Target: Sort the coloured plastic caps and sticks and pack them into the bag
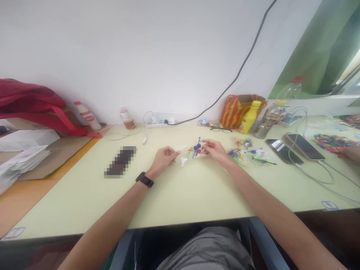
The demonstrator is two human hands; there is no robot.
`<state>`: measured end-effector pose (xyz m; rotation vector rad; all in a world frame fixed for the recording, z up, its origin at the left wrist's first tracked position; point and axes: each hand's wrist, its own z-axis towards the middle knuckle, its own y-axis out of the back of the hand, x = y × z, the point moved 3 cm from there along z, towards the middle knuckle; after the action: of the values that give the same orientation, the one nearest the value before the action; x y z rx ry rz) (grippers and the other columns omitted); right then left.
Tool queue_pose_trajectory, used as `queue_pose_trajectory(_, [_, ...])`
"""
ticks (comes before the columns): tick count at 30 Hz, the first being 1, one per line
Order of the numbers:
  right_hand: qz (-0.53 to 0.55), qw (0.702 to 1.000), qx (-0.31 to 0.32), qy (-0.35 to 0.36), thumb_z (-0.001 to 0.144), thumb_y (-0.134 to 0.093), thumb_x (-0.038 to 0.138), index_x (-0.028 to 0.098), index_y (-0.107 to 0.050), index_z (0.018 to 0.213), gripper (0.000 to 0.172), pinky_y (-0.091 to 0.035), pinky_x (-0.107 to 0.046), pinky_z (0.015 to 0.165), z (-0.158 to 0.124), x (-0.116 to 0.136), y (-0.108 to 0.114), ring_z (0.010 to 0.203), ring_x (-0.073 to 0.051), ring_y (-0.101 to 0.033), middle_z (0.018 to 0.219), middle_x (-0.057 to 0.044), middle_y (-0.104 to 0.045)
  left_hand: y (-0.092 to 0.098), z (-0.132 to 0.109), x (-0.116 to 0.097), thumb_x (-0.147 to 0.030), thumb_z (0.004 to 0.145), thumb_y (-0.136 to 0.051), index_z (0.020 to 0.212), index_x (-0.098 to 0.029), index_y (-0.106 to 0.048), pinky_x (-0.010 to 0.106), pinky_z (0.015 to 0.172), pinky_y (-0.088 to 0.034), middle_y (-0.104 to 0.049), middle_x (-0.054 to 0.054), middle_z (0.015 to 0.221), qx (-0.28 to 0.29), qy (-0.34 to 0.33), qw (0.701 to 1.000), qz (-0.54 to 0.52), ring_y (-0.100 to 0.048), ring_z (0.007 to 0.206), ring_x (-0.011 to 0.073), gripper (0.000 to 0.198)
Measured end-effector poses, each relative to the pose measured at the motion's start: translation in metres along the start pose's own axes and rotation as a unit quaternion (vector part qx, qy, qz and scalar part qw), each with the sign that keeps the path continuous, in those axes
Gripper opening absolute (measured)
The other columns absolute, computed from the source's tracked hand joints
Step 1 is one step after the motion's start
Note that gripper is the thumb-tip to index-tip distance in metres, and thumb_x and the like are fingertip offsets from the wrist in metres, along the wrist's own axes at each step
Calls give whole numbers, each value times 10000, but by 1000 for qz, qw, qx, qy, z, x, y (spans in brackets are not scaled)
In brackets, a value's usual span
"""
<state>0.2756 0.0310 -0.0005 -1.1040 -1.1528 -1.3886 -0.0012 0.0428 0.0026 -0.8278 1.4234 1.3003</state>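
A clear plastic bag lies between my hands near the middle of the table. Small blue, red and yellow plastic pieces show at its right end, one blue piece rising to an arrow-like tip. My left hand, with a black watch on the wrist, pinches the bag's left edge. The fingers of my right hand are closed at the coloured pieces; whether they grip the pieces or the film over them is hard to see. More clear bags of coloured plastic pieces lie just right of that hand.
Two phones with white cables lie to the right, before a heap of coloured pieces and another person's hand. Glasses, a yellow bottle and a power strip line the wall. Cardboard lies left.
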Motion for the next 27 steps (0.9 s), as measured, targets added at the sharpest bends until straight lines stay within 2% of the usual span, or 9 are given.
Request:
queue_pose_trajectory(5, [-17,996,-44,77,826,-701,390,198,-669,1159,385,-553,-322,731,-1,13,7,767,-178,-673,819,-16,-696,1,1,0,-630,841,-716,806,-178,-690,269,578,-504,-715,44,717,-7,-34,998,54,-641,622,156,454])
queue_pose_trajectory(8, [-14,990,-57,128,845,-681,395,217,-623,1087,306,-541,-308,707,-1,20,12,726,-158,-643,826,0,-667,-2,2,1,-617,833,-727,812,-177,-705,280,627,-516,-735,53,772,-11,-48,997,63,-660,692,175,441])
queue_pose_trajectory(11, [-24,989,-55,136,855,-655,408,222,-608,992,236,-532,-302,684,-1,23,14,725,-157,-632,847,-8,-658,-5,2,1,-593,851,-716,853,-180,-714,301,709,-540,-752,60,850,-14,-60,996,70,-684,779,195,412])
queue_pose_trajectory(15, [-39,988,-76,131,852,-602,387,212,-642,900,186,-527,-299,672,0,25,18,734,-160,-630,870,-28,-668,-7,-2,-2,-566,890,-684,1060,-200,-706,335,825,-558,-755,79,1040,-23,-68,995,73,-703,930,220,405])
queue_pose_trajectory(18, [-38,984,-112,135,825,-576,356,211,-670,864,177,-533,-299,688,2,29,27,753,-164,-633,877,-36,-685,-12,-7,-7,-557,875,-706,1229,-227,-678,362,883,-552,-734,95,1192,6,-88,991,101,-689,1040,249,485])
queue_pose_trajectory(20, [-36,979,-145,138,815,-564,349,210,-680,874,191,-534,-299,690,5,31,37,747,-163,-628,873,-36,-689,-15,-10,-11,-524,840,-754,1285,-245,-677,384,938,-532,-724,93,1249,29,-127,981,142,-663,1116,274,531])
queue_pose_trajectory(23, [-44,966,-209,148,813,-542,342,204,-681,890,211,-527,-291,663,10,31,57,727,-161,-615,875,-43,-687,-18,-11,-12,-465,857,-740,1215,-255,-733,394,946,-521,-742,84,1207,40,-175,964,195,-648,1111,286,416])
queue_pose_trajectory(27, [-38,947,-286,140,815,-532,328,201,-686,900,216,-538,-284,641,15,21,79,735,-164,-617,912,-56,-694,-16,-9,-8,-414,915,-666,1034,-256,-784,392,903,-522,-773,69,1073,34,-175,961,214,-659,1020,274,230])
